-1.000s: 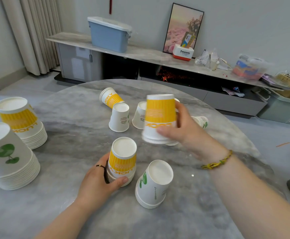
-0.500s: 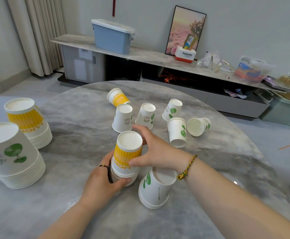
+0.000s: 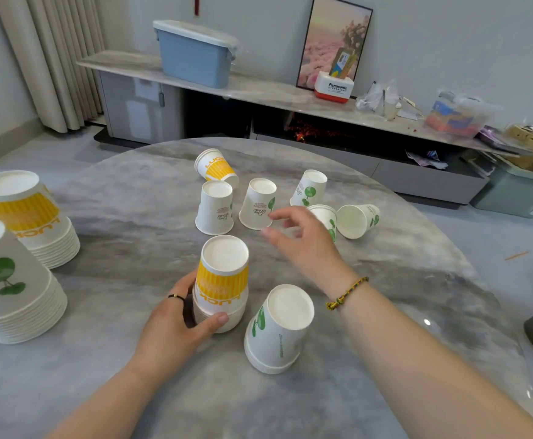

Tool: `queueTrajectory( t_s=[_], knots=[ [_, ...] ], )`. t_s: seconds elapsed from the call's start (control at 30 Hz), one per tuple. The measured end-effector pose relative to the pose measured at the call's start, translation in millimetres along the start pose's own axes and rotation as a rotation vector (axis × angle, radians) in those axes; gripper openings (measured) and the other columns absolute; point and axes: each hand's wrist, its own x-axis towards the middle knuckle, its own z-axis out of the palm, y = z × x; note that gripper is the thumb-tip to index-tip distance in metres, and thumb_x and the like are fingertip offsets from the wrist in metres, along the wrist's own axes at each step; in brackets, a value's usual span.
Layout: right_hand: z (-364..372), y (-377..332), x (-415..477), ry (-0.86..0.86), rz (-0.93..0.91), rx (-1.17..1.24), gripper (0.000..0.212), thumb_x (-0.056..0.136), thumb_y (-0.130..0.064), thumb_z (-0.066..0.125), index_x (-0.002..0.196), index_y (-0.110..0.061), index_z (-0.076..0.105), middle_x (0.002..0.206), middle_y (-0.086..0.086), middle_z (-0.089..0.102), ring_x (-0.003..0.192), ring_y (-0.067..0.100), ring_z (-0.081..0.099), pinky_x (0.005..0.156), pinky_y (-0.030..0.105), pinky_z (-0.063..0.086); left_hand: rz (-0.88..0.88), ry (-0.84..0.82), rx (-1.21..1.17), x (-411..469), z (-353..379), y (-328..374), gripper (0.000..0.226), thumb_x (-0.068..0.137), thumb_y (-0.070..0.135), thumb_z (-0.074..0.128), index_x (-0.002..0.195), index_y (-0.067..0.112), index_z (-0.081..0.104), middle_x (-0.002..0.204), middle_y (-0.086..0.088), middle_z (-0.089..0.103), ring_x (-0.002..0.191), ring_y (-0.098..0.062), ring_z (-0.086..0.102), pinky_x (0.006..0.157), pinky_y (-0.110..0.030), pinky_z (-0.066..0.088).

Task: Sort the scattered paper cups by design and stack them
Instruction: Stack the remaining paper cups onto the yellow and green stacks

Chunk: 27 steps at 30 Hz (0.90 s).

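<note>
**Reaching for the next cup**

The left hand [image 3: 176,324] hugs the small yellow stack [image 3: 222,286] near the front of the round grey table [image 3: 125,223]. The right hand [image 3: 303,240] is spread wide, holding nothing, just beside a green-leaf cup [image 3: 258,204]. Next it needs to pinch one loose cup (probably a green one). Behind, a long shelf [image 3: 259,90] holds a blue box [image 3: 195,53].

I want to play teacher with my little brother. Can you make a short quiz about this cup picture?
1. True or false: the left hand holds the small yellow stack.
2. Which scattered cup is yellow: A) the tipped one farthest back, B) the tipped one on the far right?
3. What is the right hand holding?

Key: 1 true. 2 A. 3 Nothing; its fingers are spread open.
</note>
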Motion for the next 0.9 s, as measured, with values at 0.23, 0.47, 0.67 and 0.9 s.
queueTrajectory(
  t_s=[0.23,0.47,0.67,0.9],
  knots=[
    [-15.2,67.1,26.7,0.189,0.320,-0.540,0.077,0.075,-0.038,0.065,0.135,-0.009,0.025,0.136,0.016,0.036,0.123,0.037,0.035,0.100,0.043,0.034,0.010,0.024,0.022,-0.1,0.8,-2.7,0.059,0.062,0.026,0.074,0.097,0.052,0.035,0.082,0.060,0.047,0.083,0.029,0.048,0.066,0.005,0.037],
    [6.0,89.8,40.8,0.231,0.381,-0.420,0.062,0.079,-0.025,0.059,0.130,-0.009,0.028,0.133,0.016,0.041,0.113,0.039,0.047,0.090,0.044,0.042,0.003,-0.018,0.007,-1.7,-0.9,-4.7,0.073,0.058,0.011,0.082,0.103,0.044,0.036,0.083,0.059,0.047,0.084,0.029,0.048,0.067,0.008,0.034],
    [-8.0,83.3,37.6,0.260,0.377,-0.086,0.050,0.077,-0.019,0.065,0.115,-0.006,0.036,0.112,0.009,0.049,0.092,0.026,0.048,0.071,0.028,0.036,-0.014,-0.041,-0.038,0.2,0.7,2.5,0.079,0.032,0.047,0.068,0.103,0.050,0.033,0.092,0.059,0.045,0.089,0.030,0.046,0.070,0.009,0.033],
    [-57.6,37.7,-26.1,0.203,0.123,0.232,0.033,0.064,-0.025,0.071,0.088,-0.032,0.049,0.094,-0.006,0.055,0.084,0.013,0.051,0.060,0.008,0.044,-0.063,0.011,-0.079,13.5,15.4,11.1,0.077,0.034,0.038,0.080,0.095,0.053,0.035,0.085,0.031,0.064,0.083,0.017,0.057,0.073,-0.013,0.045]
  ],
)
